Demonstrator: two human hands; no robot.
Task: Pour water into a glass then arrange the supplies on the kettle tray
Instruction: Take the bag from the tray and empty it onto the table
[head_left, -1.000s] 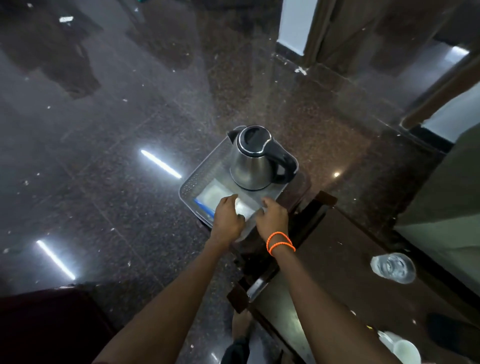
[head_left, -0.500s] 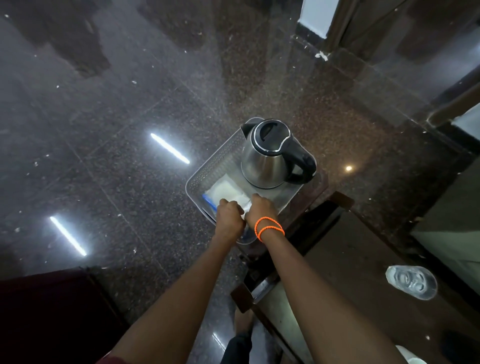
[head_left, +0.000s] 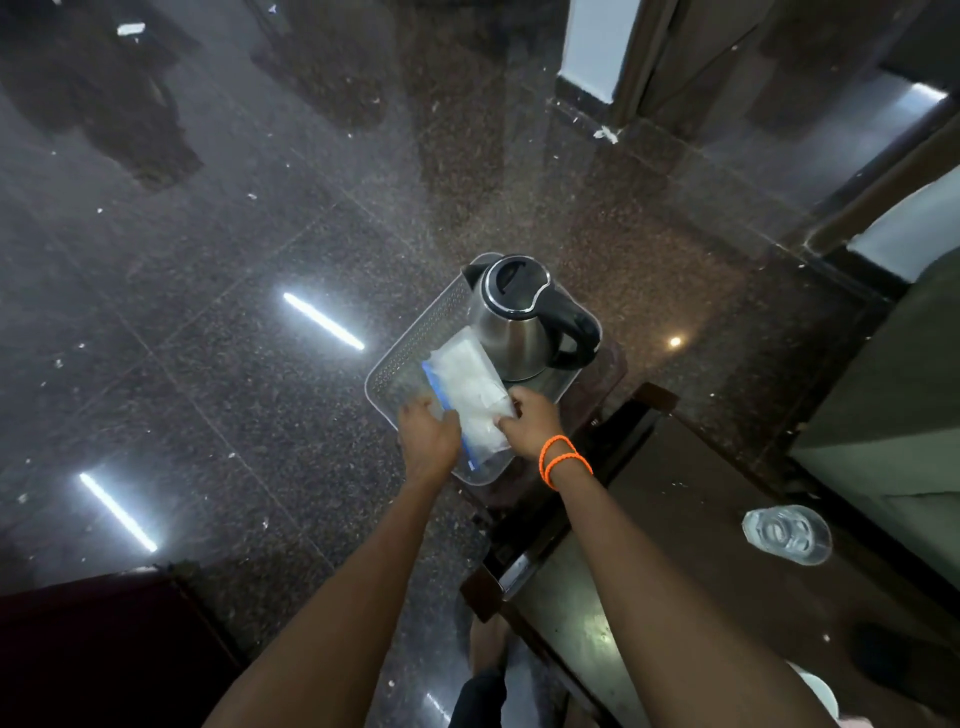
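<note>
A grey mesh-sided tray (head_left: 410, 338) rests on a small dark stool. At its far end stands a steel kettle (head_left: 511, 322) with a black lid and handle. A clear zip bag (head_left: 467, 384) with white packets and a blue seal strip lies in the tray's near half. My left hand (head_left: 428, 436) presses on the bag's blue edge at the near left. My right hand (head_left: 530, 418), orange bands at the wrist, pinches the bag's right edge. A glass (head_left: 787, 534) with water stands on the dark table to the right.
The dark wooden table (head_left: 675, 597) runs along the lower right, with a white cup (head_left: 818, 693) at its near edge. A polished granite floor (head_left: 208, 312) surrounds the stool. A dark cabinet corner (head_left: 93, 649) sits at the lower left. My foot (head_left: 485, 644) shows below.
The bag has been spread out and now lies longer across the tray beside the kettle. My hands have moved apart to its two sides.
</note>
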